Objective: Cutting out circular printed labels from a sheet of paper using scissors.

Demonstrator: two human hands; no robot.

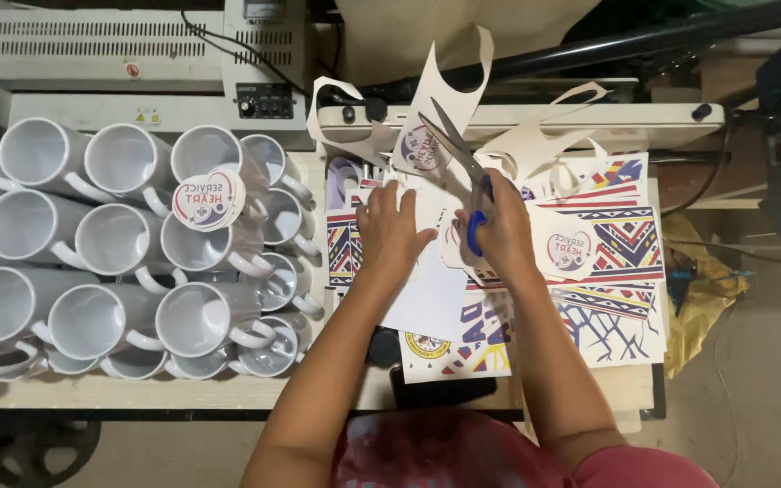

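My right hand [504, 228] grips blue-handled scissors [456, 149], blades pointing up and left toward a printed paper sheet [419, 149] with a round emblem. My left hand [390, 230] rests fingers spread on white paper [431, 289] just left of the scissors. Under both hands lies a pile of printed sheets [621, 262] with colourful geometric patterns and round emblems. Curled paper offcuts [535, 140] stand up behind the scissors.
Several white mugs [101, 244] lie stacked on their sides at the left, with a stack of cut round emblems [210, 199] resting on them. A grey machine [137, 63] stands at the back left, a flat press [517, 117] behind the papers. A yellow bag [702, 294] lies at the right.
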